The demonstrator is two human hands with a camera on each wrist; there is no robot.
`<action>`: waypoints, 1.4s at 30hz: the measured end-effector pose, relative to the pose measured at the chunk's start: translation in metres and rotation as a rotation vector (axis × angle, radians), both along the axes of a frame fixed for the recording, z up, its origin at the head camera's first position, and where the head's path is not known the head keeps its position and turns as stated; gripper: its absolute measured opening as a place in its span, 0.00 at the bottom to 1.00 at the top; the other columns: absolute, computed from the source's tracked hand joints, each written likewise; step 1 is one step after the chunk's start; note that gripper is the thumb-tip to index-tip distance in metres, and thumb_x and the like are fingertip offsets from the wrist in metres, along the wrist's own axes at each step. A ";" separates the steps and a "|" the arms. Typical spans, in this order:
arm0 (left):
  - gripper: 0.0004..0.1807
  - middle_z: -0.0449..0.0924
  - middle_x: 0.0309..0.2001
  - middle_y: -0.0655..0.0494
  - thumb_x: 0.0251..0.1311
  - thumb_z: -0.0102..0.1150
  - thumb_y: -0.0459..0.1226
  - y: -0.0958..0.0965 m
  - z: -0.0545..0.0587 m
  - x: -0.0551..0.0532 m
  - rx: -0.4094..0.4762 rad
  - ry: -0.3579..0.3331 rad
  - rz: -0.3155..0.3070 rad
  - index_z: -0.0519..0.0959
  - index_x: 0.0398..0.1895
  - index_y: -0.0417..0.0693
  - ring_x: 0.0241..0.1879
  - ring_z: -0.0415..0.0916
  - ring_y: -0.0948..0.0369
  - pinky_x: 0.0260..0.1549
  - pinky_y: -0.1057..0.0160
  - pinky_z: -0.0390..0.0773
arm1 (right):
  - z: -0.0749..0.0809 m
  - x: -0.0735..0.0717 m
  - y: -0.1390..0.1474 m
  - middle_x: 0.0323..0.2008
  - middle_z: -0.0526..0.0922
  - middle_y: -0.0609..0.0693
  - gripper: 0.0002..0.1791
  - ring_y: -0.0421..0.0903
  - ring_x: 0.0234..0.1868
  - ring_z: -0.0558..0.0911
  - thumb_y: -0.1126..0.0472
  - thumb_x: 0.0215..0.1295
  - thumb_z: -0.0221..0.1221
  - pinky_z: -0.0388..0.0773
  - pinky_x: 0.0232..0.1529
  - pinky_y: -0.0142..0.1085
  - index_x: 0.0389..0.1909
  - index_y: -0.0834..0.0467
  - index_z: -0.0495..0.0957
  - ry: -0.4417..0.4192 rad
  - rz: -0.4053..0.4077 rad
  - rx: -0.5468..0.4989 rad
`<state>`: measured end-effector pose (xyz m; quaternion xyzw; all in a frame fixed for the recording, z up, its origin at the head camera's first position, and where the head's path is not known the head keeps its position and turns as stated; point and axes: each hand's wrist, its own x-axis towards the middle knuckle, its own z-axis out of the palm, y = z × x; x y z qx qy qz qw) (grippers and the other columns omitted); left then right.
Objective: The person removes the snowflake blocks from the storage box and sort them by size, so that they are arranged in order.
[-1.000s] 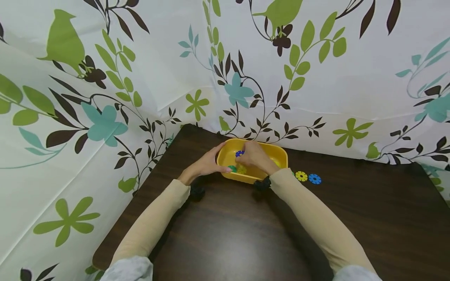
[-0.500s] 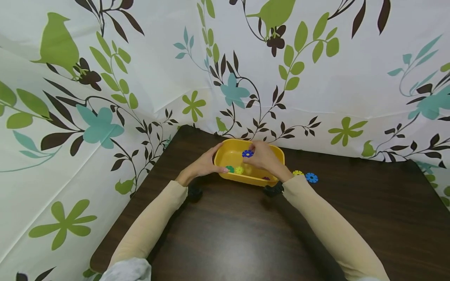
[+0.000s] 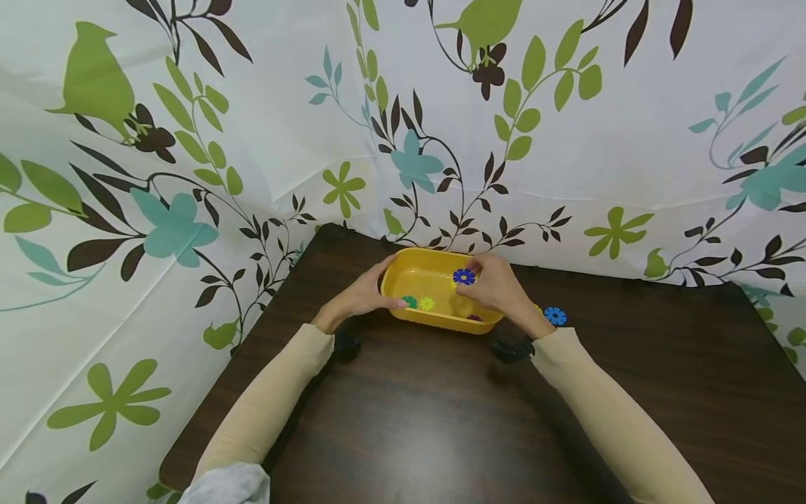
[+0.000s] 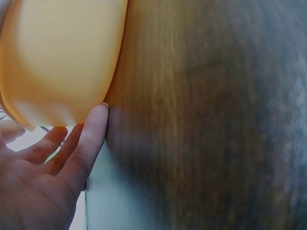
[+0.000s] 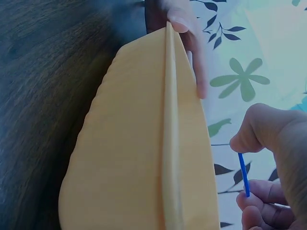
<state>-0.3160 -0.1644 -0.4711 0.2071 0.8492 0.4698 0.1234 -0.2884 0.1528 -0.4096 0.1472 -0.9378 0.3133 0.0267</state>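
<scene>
My left hand [image 3: 364,292] grips the left end of a yellow plastic tub [image 3: 423,278], with the thumb over the near rim. In the left wrist view its fingers [image 4: 92,132] lie against the tub's outer side. My right hand [image 3: 502,288] pinches a dark blue notched disc [image 3: 464,277] by its edge, over the tub's right part. The right wrist view shows this disc edge-on, between thumb and fingers. Inside the tub lie a green disc [image 3: 410,302], a small yellow disc [image 3: 427,304] and a purple disc [image 3: 474,318]. My right hand hides the tub's right end.
A light blue notched disc [image 3: 555,316] lies on the dark wooden table [image 3: 403,406], right of the tub. Beside it a yellow disc [image 3: 538,309] shows only partly behind the right wrist. Patterned cloth [image 3: 541,189] hangs behind the table and on the left.
My right hand has lifted the dark blue disc from low in the tub and carried it to the right. The left hand keeps its grip on the tub.
</scene>
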 end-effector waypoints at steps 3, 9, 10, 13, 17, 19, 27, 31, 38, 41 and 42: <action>0.64 0.53 0.87 0.44 0.60 0.80 0.47 -0.001 0.000 0.000 -0.005 0.002 0.001 0.45 0.92 0.56 0.74 0.68 0.44 0.80 0.39 0.68 | -0.002 0.003 0.008 0.52 0.88 0.64 0.27 0.59 0.52 0.83 0.54 0.60 0.71 0.84 0.57 0.54 0.56 0.67 0.84 0.015 -0.014 -0.015; 0.64 0.50 0.89 0.44 0.62 0.78 0.47 -0.002 0.000 0.000 -0.025 0.001 0.008 0.44 0.92 0.55 0.77 0.66 0.44 0.82 0.38 0.66 | -0.005 0.007 0.023 0.49 0.88 0.64 0.25 0.58 0.49 0.82 0.55 0.60 0.70 0.83 0.52 0.50 0.54 0.67 0.84 0.060 -0.031 -0.051; 0.64 0.50 0.89 0.44 0.62 0.78 0.46 -0.002 0.000 0.000 -0.027 -0.002 0.010 0.43 0.92 0.55 0.77 0.65 0.44 0.82 0.38 0.66 | -0.005 0.007 0.025 0.49 0.88 0.64 0.25 0.58 0.48 0.82 0.56 0.60 0.70 0.82 0.51 0.49 0.54 0.67 0.84 0.066 -0.033 -0.057; 0.63 0.49 0.89 0.43 0.62 0.77 0.45 -0.002 0.001 0.001 -0.030 -0.006 0.016 0.43 0.92 0.54 0.79 0.64 0.43 0.83 0.38 0.64 | -0.005 0.010 0.033 0.48 0.87 0.64 0.24 0.58 0.47 0.83 0.56 0.60 0.70 0.82 0.48 0.44 0.53 0.67 0.85 0.080 -0.048 -0.071; 0.63 0.49 0.89 0.43 0.62 0.77 0.46 -0.003 0.000 0.000 -0.034 -0.003 0.018 0.44 0.92 0.54 0.79 0.63 0.43 0.83 0.38 0.64 | -0.006 0.015 0.044 0.45 0.86 0.64 0.23 0.56 0.43 0.82 0.58 0.60 0.72 0.80 0.42 0.37 0.52 0.68 0.85 0.090 -0.072 -0.068; 0.63 0.50 0.89 0.43 0.62 0.78 0.45 -0.003 0.000 0.000 -0.027 -0.003 0.016 0.44 0.92 0.54 0.79 0.64 0.43 0.83 0.38 0.64 | -0.007 0.017 0.051 0.43 0.86 0.63 0.23 0.55 0.41 0.81 0.58 0.60 0.73 0.80 0.40 0.34 0.52 0.68 0.84 0.093 -0.079 -0.062; 0.64 0.50 0.89 0.43 0.61 0.78 0.45 -0.003 -0.001 -0.001 -0.031 0.000 0.014 0.44 0.92 0.54 0.78 0.65 0.43 0.82 0.38 0.65 | -0.016 0.023 0.079 0.42 0.84 0.63 0.21 0.56 0.41 0.80 0.59 0.61 0.75 0.79 0.41 0.37 0.49 0.69 0.84 0.110 -0.116 -0.044; 0.66 0.50 0.89 0.43 0.60 0.79 0.48 -0.003 -0.001 -0.001 -0.037 0.003 0.010 0.44 0.92 0.54 0.79 0.64 0.43 0.82 0.38 0.65 | -0.021 0.028 0.094 0.42 0.84 0.64 0.22 0.57 0.41 0.80 0.58 0.62 0.75 0.78 0.41 0.37 0.49 0.69 0.84 0.124 -0.141 -0.039; 0.66 0.51 0.89 0.44 0.60 0.79 0.49 -0.002 -0.002 -0.003 -0.036 0.001 0.013 0.44 0.92 0.54 0.79 0.64 0.44 0.82 0.38 0.65 | -0.030 0.035 0.120 0.45 0.85 0.67 0.22 0.59 0.44 0.82 0.59 0.62 0.75 0.77 0.42 0.37 0.51 0.69 0.85 0.134 -0.196 -0.021; 0.66 0.50 0.89 0.44 0.59 0.80 0.50 -0.002 -0.002 -0.002 -0.042 0.001 0.013 0.43 0.92 0.55 0.80 0.63 0.44 0.82 0.37 0.64 | -0.035 0.037 0.131 0.45 0.85 0.67 0.22 0.59 0.44 0.83 0.59 0.62 0.76 0.77 0.41 0.37 0.50 0.69 0.85 0.132 -0.215 -0.011; 0.66 0.49 0.89 0.44 0.59 0.80 0.51 -0.002 -0.001 -0.002 -0.045 0.003 0.013 0.43 0.92 0.55 0.81 0.62 0.43 0.83 0.37 0.64 | -0.037 0.037 0.135 0.45 0.85 0.67 0.22 0.59 0.44 0.83 0.59 0.62 0.76 0.77 0.41 0.37 0.50 0.69 0.85 0.131 -0.222 -0.009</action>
